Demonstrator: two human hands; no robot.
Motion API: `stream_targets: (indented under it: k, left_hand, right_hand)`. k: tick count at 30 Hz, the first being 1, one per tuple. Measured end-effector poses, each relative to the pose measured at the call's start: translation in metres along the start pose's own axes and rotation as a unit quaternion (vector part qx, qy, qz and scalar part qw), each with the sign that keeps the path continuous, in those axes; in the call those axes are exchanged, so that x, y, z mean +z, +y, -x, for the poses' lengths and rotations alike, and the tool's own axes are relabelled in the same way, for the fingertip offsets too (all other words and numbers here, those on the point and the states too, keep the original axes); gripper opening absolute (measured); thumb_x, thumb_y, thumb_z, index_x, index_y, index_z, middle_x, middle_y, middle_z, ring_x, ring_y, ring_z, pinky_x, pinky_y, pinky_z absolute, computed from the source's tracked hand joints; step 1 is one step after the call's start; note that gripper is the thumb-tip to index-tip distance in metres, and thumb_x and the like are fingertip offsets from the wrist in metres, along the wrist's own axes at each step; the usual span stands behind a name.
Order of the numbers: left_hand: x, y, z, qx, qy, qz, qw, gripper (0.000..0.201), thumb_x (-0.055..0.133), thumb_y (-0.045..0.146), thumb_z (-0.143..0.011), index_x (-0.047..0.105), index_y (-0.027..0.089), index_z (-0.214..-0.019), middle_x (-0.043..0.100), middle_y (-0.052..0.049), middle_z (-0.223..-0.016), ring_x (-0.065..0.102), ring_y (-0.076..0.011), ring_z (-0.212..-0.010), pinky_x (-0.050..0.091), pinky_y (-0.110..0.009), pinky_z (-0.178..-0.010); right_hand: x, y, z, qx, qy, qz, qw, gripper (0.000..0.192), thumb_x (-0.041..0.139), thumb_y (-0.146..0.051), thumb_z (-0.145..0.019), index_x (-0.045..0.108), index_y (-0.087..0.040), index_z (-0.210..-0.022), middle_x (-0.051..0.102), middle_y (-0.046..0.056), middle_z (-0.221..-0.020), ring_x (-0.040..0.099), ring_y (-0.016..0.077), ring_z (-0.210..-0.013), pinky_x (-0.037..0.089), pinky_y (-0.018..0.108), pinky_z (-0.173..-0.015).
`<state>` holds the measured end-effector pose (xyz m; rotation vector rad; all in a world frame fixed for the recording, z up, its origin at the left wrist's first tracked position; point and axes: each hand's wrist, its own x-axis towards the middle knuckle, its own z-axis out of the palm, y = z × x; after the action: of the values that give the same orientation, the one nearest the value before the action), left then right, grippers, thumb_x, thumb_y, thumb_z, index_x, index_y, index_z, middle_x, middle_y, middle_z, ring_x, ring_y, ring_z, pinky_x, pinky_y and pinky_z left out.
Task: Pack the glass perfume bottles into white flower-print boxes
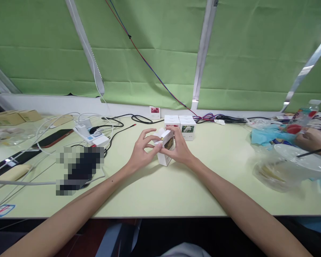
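Observation:
In the middle of the desk stands a small white box [163, 159] with a picture of yellow flowers on one face. Its top flaps look raised, with something yellowish just visible at the opening. My right hand [181, 148] grips the box from the right, thumb across the front and fingers over the top. From the left, my left hand [143, 151] has its fingers bent, thumb and fingertips on the box's upper edge and flap. Just behind are similar white boxes, one with a white flower picture [188, 129]. A small card with red flowers [154, 113] stands farther back.
On the left lie a power strip [87, 134], tangled cables, a dark phone [55, 138] and cardboard boxes [16, 117]. To the right are a lidded plastic cup with a straw [296, 167], a bottle [306, 116], blue wrapping [267, 135] and another person's hand [314, 139].

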<state>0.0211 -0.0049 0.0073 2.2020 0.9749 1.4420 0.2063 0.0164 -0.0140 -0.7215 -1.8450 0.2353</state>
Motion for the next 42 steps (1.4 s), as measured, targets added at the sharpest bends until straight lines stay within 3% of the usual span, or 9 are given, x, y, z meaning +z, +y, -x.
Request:
stream_targets:
  k: [14,21,26,31,36,42]
  left_hand:
    - [0.0029,-0.0059,0.0002,0.091,0.037,-0.034,0.995,0.013,0.068,0.03,-0.089,0.075,0.02,-0.094,0.066,-0.009,-0.113,0.068,-0.0224,-0.109,0.068,-0.028,-0.07]
    - [0.002,-0.0035,0.0006,0.14,0.04,-0.037,0.989,0.016,0.067,0.023,-0.09,0.074,0.021,-0.104,0.071,-0.008,-0.113,0.07,-0.0195,-0.104,0.065,-0.026,-0.071]
    - [0.0017,-0.0055,0.0005,0.123,0.039,-0.033,0.991,0.03,0.066,0.024,-0.09,0.067,0.022,-0.12,0.074,-0.006,-0.116,0.071,-0.0177,-0.099,0.065,-0.026,-0.071]
    - [0.0014,-0.0035,0.0007,0.112,0.039,-0.033,0.992,0.027,0.066,0.025,-0.09,0.067,0.021,-0.116,0.073,-0.006,-0.113,0.071,-0.0176,-0.098,0.064,-0.026,-0.071]
    - [0.0014,-0.0024,0.0005,0.115,0.028,-0.046,0.992,0.029,0.065,0.026,-0.091,0.066,0.024,-0.12,0.061,-0.009,-0.125,0.064,-0.0205,-0.113,0.065,-0.026,-0.071]
    - [0.0038,-0.0053,0.0009,0.103,0.005,-0.046,0.994,0.022,0.061,0.028,-0.094,0.069,0.024,-0.114,0.056,-0.009,-0.121,0.062,-0.0213,-0.115,0.066,-0.028,-0.074]
  right_hand:
    - [0.0064,0.0086,0.0013,-0.004,0.023,-0.051,0.998,0.065,0.078,-0.042,-0.079,0.034,-0.027,-0.124,0.047,0.011,-0.126,0.055,0.0258,-0.113,0.05,0.045,-0.094]
    - [0.0068,0.006,0.0006,-0.007,0.036,-0.061,0.998,0.064,0.079,-0.035,-0.077,0.034,-0.027,-0.123,0.043,0.01,-0.123,0.054,0.0224,-0.107,0.052,0.042,-0.091]
    - [0.0059,0.0031,0.0005,0.0,0.035,-0.058,0.998,0.065,0.077,-0.035,-0.077,0.033,-0.027,-0.123,0.042,0.011,-0.125,0.052,0.0244,-0.114,0.052,0.044,-0.094]
    - [0.0058,0.0031,0.0012,-0.002,0.035,-0.048,0.998,0.063,0.076,-0.036,-0.078,0.033,-0.027,-0.124,0.041,0.011,-0.125,0.051,0.0257,-0.116,0.052,0.046,-0.095]
    - [0.0065,0.005,0.0009,-0.027,0.04,-0.04,0.998,0.062,0.075,-0.035,-0.079,0.034,-0.027,-0.125,0.042,0.011,-0.123,0.05,0.027,-0.117,0.051,0.047,-0.095]
    - [0.0059,0.0053,0.001,-0.042,0.047,-0.024,0.998,0.062,0.075,-0.034,-0.079,0.035,-0.027,-0.126,0.043,0.01,-0.121,0.05,0.0272,-0.117,0.05,0.047,-0.098]
